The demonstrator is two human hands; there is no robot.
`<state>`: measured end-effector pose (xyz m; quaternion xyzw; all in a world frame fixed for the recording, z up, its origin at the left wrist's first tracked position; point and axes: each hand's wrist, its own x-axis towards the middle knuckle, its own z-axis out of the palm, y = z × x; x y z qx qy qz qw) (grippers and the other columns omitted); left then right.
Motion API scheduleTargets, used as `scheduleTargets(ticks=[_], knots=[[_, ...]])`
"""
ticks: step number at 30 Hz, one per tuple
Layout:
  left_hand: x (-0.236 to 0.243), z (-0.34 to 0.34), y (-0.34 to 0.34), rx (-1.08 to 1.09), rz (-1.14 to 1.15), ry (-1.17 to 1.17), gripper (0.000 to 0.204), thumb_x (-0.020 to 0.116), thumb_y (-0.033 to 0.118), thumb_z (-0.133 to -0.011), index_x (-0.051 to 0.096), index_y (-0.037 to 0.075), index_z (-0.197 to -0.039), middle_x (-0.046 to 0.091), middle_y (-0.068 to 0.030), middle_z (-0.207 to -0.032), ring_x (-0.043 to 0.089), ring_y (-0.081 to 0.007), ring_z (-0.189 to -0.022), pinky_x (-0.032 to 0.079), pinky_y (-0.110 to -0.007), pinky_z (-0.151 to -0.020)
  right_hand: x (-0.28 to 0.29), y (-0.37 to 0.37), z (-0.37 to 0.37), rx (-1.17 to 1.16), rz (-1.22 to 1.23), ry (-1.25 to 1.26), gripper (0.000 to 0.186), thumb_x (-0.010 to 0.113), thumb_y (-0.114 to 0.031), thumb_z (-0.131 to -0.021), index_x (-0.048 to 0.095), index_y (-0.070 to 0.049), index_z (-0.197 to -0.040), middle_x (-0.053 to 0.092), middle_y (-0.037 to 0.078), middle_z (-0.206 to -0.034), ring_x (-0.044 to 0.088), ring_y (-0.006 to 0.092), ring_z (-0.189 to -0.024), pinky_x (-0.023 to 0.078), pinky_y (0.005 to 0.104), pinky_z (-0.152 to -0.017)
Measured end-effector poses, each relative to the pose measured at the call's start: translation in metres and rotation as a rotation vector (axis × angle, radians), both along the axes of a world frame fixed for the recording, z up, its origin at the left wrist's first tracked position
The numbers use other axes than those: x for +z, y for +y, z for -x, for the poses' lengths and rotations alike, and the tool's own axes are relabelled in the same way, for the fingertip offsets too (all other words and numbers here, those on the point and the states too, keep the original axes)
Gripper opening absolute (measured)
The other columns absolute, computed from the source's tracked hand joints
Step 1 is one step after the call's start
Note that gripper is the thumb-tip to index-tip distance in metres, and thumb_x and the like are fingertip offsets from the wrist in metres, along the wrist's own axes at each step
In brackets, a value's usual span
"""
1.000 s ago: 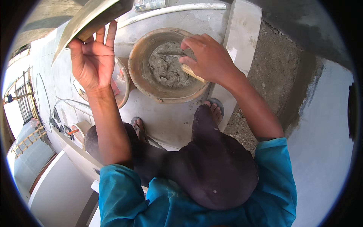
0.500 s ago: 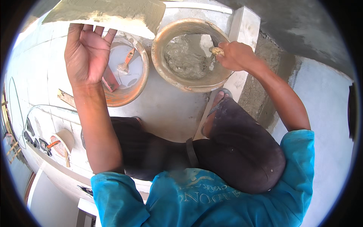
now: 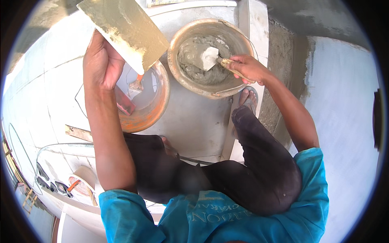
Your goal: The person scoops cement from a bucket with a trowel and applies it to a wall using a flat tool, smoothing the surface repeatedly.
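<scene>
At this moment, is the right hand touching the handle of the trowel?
Touching. The head view shows the right hand gripping the trowel handle, with no gap visible between them.

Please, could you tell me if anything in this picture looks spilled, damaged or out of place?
Nothing looks clearly spilled or damaged. Only the board in the left hand is slightly odd: it is tilted, and its grey coating is patchy, with a pale strip showing along one edge.

Inside the bucket is mortar, under the trowel. At the left of the bucket stands a basin containing a brush.
</scene>
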<state>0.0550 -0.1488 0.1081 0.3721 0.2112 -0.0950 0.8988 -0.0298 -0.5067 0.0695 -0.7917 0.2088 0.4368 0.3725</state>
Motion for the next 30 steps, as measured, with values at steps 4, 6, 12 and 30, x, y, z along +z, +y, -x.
scheduleTargets(ticks=[4,6,12,30], knots=[[-0.016,-0.004,0.006,-0.088,-0.083,0.044,0.038,0.041,0.014,-0.11,0.044,-0.008,-0.14,0.054,-0.0182,-0.14,0.054,-0.0264,-0.132,0.047,-0.043,-0.113,0.009,-0.022,0.029,-0.171,-0.103,-0.02,0.038,0.061,-0.03,-0.099,0.062,-0.004,-0.126,0.057,0.0,-0.072,0.044,0.0058,-0.044,0.036,0.0228,-0.042],[-0.022,-0.005,0.007,-0.114,-0.056,0.006,0.039,0.042,0.013,-0.109,0.042,-0.008,-0.142,0.052,-0.019,-0.142,0.053,-0.0272,-0.132,0.047,-0.044,-0.113,0.022,-0.031,0.042,-0.229,-0.2,-0.081,0.037,0.061,-0.028,-0.099,0.061,-0.004,-0.127,0.057,0.0,-0.073,0.044,0.0048,-0.044,0.037,0.0216,-0.043],[-0.022,-0.003,-0.006,-0.284,0.1,-0.102,0.039,0.048,0.014,-0.107,0.043,-0.006,-0.14,0.055,-0.0187,-0.139,0.058,-0.0276,-0.127,0.05,-0.043,-0.109,0.094,-0.032,0.082,-0.324,-0.337,-0.454,0.045,0.068,-0.029,-0.095,0.058,0.001,-0.127,0.063,0.005,-0.085,0.056,0.0074,-0.059,0.045,0.023,-0.053],[0.0,0.048,-0.12,-0.556,0.78,-0.127,0.046,0.067,0.023,-0.096,0.057,0.001,-0.135,0.066,-0.0159,-0.127,0.068,-0.0267,-0.112,0.06,-0.042,-0.093,0.068,-0.025,0.084,0.235,0.312,-1.849,0.058,0.083,0.0,-0.066,0.071,-0.018,-0.119,0.065,0.013,-0.102,0.067,0.0274,-0.081,0.057,0.0362,-0.065]])
